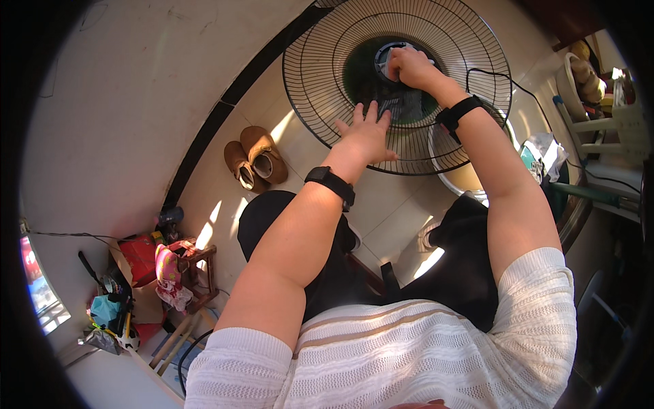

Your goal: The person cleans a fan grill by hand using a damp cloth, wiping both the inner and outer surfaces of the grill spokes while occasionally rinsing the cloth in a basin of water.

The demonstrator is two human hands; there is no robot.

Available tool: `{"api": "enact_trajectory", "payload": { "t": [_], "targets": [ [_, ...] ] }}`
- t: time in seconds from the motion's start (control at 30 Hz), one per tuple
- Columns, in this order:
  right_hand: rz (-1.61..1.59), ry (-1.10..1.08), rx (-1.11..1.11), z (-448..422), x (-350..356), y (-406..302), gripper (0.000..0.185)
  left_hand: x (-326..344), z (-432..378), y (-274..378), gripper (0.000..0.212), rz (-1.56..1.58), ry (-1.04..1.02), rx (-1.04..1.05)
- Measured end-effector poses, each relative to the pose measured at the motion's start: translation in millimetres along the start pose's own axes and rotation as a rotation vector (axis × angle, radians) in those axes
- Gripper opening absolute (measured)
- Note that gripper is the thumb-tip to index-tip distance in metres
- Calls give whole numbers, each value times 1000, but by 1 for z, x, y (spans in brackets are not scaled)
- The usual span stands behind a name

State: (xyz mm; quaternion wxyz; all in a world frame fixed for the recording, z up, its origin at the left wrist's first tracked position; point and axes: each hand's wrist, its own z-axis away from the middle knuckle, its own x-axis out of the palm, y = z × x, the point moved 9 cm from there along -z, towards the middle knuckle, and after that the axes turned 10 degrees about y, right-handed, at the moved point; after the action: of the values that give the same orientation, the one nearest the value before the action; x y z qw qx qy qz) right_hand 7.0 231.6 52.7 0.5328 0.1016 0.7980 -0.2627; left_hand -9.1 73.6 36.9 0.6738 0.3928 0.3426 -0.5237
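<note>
A round black wire fan grille (317, 87) fills the top middle, above the tiled floor. Near the grille's centre is a grey ring-shaped hub part (380, 61). My right hand (411, 66) is on this hub with curled fingers, pinching a light-coloured piece, perhaps a cloth, whose shape is mostly hidden by the fingers. My left hand (364, 135) lies spread over the near side of the grille, fingers apart and pointing towards the hub. Each wrist wears a black band. Below the grille's right side, a round pale basin (462, 179) stands on the floor.
Brown shoes (263, 153) stand left of the grille by the wall. A small wooden stool (207, 276) and a red box (138, 258) are at the lower left. A black cable (531, 94) runs right of the grille, near a pale rack (598, 125) and a green-handled item (585, 191).
</note>
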Motion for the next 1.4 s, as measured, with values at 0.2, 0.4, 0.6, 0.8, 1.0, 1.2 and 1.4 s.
{"api": "enact_trajectory", "payload": {
  "t": [0.2,0.4,0.6,0.8,1.0,1.2,1.4],
  "targets": [
    [0,129,20,2,-10,1,11,-1,-1,1,95,1,5,5],
    [221,412,299,-1,-16,18,15,0,-2,4,95,11,19,13],
    [9,213,305,-15,2,18,17,-1,1,5,92,23,32,11],
    [-61,21,283,-12,5,14,18,-2,2,4,92,30,41,22],
    [55,97,22,-1,-14,-7,16,-3,0,3,91,39,34,16],
    [287,402,48,-1,-37,-4,21,-3,0,3,91,25,22,10],
    [61,215,126,-2,-7,6,20,-2,1,4,91,13,22,15]
  ]
}}
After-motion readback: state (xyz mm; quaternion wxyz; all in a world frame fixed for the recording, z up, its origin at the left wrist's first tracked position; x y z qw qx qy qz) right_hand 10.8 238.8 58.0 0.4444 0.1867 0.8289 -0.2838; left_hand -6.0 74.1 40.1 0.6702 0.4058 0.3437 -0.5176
